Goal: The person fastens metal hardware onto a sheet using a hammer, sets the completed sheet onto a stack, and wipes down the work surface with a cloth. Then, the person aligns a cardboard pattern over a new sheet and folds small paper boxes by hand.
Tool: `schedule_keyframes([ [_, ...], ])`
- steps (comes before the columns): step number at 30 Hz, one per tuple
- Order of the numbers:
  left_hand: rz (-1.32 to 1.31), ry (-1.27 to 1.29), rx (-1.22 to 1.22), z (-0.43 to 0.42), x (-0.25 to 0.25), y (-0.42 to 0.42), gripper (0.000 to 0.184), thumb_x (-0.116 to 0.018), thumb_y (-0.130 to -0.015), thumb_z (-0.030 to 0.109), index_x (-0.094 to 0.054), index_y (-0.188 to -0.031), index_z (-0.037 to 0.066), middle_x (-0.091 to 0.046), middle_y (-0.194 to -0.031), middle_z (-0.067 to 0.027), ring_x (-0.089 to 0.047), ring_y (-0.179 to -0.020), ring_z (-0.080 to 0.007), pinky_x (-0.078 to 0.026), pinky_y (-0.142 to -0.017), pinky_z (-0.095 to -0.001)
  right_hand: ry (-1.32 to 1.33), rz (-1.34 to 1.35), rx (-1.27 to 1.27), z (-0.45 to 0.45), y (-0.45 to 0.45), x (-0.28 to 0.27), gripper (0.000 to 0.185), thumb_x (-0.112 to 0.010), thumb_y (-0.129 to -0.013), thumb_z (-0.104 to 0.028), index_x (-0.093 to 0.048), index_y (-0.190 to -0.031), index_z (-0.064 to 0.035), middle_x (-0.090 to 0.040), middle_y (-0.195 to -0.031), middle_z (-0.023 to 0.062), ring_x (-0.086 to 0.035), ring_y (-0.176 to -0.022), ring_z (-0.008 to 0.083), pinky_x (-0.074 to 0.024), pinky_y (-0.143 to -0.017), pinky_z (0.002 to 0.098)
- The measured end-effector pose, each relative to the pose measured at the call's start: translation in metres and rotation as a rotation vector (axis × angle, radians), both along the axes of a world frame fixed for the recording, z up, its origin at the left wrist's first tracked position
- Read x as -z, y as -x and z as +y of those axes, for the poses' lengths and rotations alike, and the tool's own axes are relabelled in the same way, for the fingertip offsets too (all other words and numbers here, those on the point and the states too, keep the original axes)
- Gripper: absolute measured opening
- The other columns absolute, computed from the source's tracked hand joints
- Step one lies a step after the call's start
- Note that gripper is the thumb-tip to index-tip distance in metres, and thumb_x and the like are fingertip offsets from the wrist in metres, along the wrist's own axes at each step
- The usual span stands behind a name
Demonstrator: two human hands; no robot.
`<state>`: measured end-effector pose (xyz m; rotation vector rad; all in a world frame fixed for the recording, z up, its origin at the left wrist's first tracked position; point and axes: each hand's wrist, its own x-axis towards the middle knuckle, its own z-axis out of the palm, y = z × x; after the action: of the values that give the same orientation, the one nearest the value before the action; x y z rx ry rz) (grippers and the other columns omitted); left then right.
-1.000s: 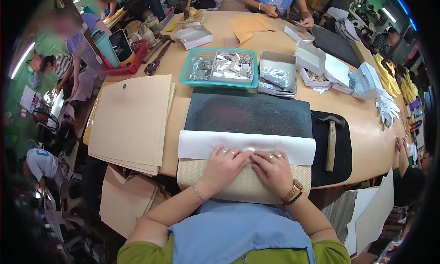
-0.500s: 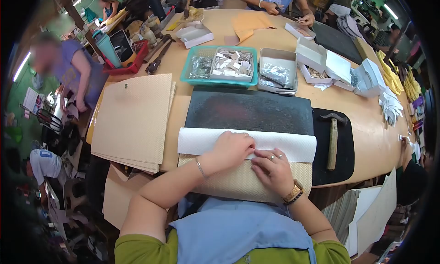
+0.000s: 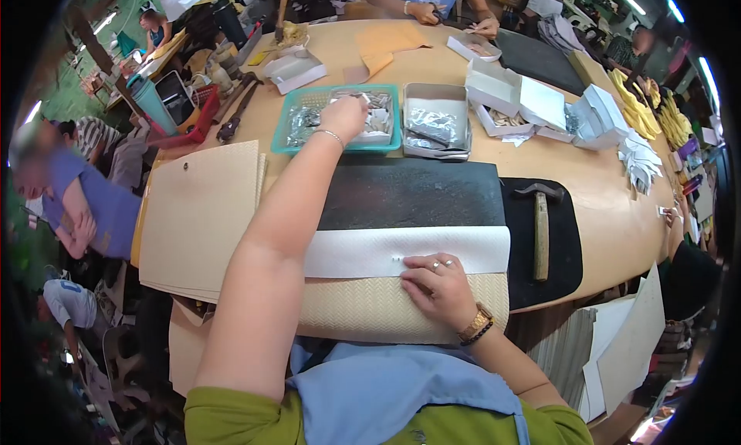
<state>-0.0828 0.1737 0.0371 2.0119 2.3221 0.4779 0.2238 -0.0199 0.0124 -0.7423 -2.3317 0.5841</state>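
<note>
A cream woven-pattern sheet point(image 3: 370, 302) lies before me with its white flap point(image 3: 347, 250) folded over, on a dark slab point(image 3: 417, 194). Two tiny shiny prongs point(image 3: 397, 258) poke up through the flap. Beside them my right hand point(image 3: 444, 291) is closed at the flap's lower edge, fingertips together on the sheet. My left hand point(image 3: 345, 116) reaches over a green basket point(image 3: 278, 132), its fingers down in a white box point(image 3: 378, 142) of small pale pieces. Those fingertips are hidden, so what they hold does not show. Clear plastic packets point(image 3: 301, 125) share the basket.
A hammer point(image 3: 540, 233) lies on a black mat point(image 3: 567, 252) to the right. Stacked woven sheets point(image 3: 201, 221) lie left. Beyond stand a box of packets point(image 3: 436, 121) and open white boxes point(image 3: 494, 90). A co-worker's hands point(image 3: 424, 13) are across the table.
My left hand has left the flap and moved forward to the box in the basket. The prongs now show beside my right hand, which stays at the flap. The view has shifted slightly.
</note>
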Motion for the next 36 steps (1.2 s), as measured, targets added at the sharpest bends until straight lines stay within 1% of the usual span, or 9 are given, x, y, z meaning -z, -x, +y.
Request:
schedule_keyframes([
  [4, 0.105, 0.101, -0.021, 0.005, 0.004, -0.001, 0.017, -0.066, -0.082, 0.026, -0.072, -0.096, 0.017, -0.069, -0.103, -0.0094, -0.066, -0.093, -0.0292, -0.052, -0.080, -0.0421, 0.020, -0.012, 0.010, 0.000, -0.001, 0.001, 0.009, -0.071, -0.079, -0.015, -0.067, -0.085, -0.0102, -0.068, -0.103, 0.0020, -0.061, -0.090, 0.0210, -0.0435, -0.086, 0.0366],
  [8, -0.103, -0.172, -0.015, -0.005, 0.005, 0.002, 0.015, -0.067, -0.084, 0.021, -0.070, -0.095, 0.012, -0.069, -0.095, -0.0085, -0.067, -0.088, -0.0241, -0.052, -0.075, -0.0361, 0.050, 0.003, -0.003, 0.001, -0.001, 0.002, 0.008, -0.070, -0.080, -0.014, -0.067, -0.085, -0.0100, -0.068, -0.103, 0.0029, -0.062, -0.091, 0.0208, -0.0433, -0.086, 0.0371],
  [11, -0.712, -0.345, 0.186, -0.038, -0.004, -0.006, 0.014, -0.065, -0.088, 0.016, -0.067, -0.096, 0.004, -0.069, -0.091, -0.0031, -0.063, -0.082, -0.0120, -0.050, -0.072, -0.0272, 0.053, 0.000, 0.003, 0.001, -0.001, 0.002, 0.008, -0.070, -0.080, -0.014, -0.067, -0.086, -0.0099, -0.068, -0.103, 0.0032, -0.062, -0.092, 0.0215, -0.0428, -0.087, 0.0370],
  [14, -0.913, -0.145, 0.215, -0.131, -0.028, -0.051, 0.015, -0.063, -0.091, 0.012, -0.065, -0.098, -0.001, -0.066, -0.091, 0.0006, -0.057, -0.082, -0.0050, -0.047, -0.072, -0.0212, 0.102, 0.007, -0.006, 0.000, -0.003, 0.006, 0.009, -0.070, -0.079, -0.014, -0.067, -0.087, -0.0098, -0.068, -0.103, 0.0029, -0.061, -0.092, 0.0219, -0.0425, -0.086, 0.0370],
  [16, -1.013, -0.005, 0.313, -0.182, -0.015, -0.074, 0.016, -0.065, -0.090, 0.010, -0.066, -0.101, 0.000, -0.067, -0.093, -0.0002, -0.058, -0.083, -0.0052, -0.048, -0.073, -0.0209, 0.111, 0.022, -0.007, 0.003, -0.003, 0.006, 0.010, -0.070, -0.079, -0.014, -0.067, -0.087, -0.0096, -0.069, -0.103, 0.0028, -0.061, -0.092, 0.0220, -0.0424, -0.086, 0.0372],
  [19, -1.191, 0.260, 0.188, -0.220, 0.015, -0.094, 0.018, -0.066, -0.089, 0.009, -0.066, -0.104, -0.001, -0.067, -0.092, -0.0016, -0.059, -0.083, -0.0056, -0.048, -0.074, -0.0201, 0.089, 0.047, 0.004, 0.003, -0.003, 0.006, 0.011, -0.070, -0.079, -0.012, -0.067, -0.089, -0.0084, -0.069, -0.100, 0.0034, -0.061, -0.088, 0.0223, -0.0432, -0.082, 0.0370],
  [23, -1.264, 0.153, 0.155, -0.227, 0.035, -0.097, 0.019, -0.065, -0.089, 0.006, -0.064, -0.107, -0.001, -0.066, -0.092, -0.0027, -0.061, -0.083, -0.0069, -0.049, -0.074, -0.0200, 0.148, 0.122, 0.023, 0.003, -0.002, 0.007, 0.008, -0.069, -0.080, -0.008, -0.066, -0.088, -0.0056, -0.069, -0.095, 0.0071, -0.063, -0.082, 0.0240, -0.0472, -0.078, 0.0350],
  [26, -1.191, 0.132, 0.144, -0.227, 0.030, -0.101, 0.021, -0.064, -0.088, 0.005, -0.063, -0.109, 0.000, -0.065, -0.089, -0.0019, -0.060, -0.081, -0.0062, -0.048, -0.074, -0.0194, 0.482, 0.153, 0.100, 0.000, -0.001, 0.005, 0.010, -0.067, -0.084, -0.008, -0.065, -0.093, -0.0037, -0.069, -0.096, 0.0106, -0.065, -0.083, 0.0222, -0.0510, -0.075, 0.0326],
  [36, -1.174, 0.082, 0.173, -0.229, 0.032, -0.101, 0.023, -0.065, -0.088, 0.005, -0.061, -0.110, 0.002, -0.063, -0.089, -0.0005, -0.057, -0.078, -0.0047, -0.047, -0.071, -0.0191, 0.565, 0.205, 0.104, 0.019, 0.016, -0.003, 0.027, -0.070, -0.084, -0.012, -0.058, -0.106, -0.0022, -0.069, -0.087, 0.0091, -0.068, -0.079, 0.0167, -0.0531, -0.072, 0.0288],
])
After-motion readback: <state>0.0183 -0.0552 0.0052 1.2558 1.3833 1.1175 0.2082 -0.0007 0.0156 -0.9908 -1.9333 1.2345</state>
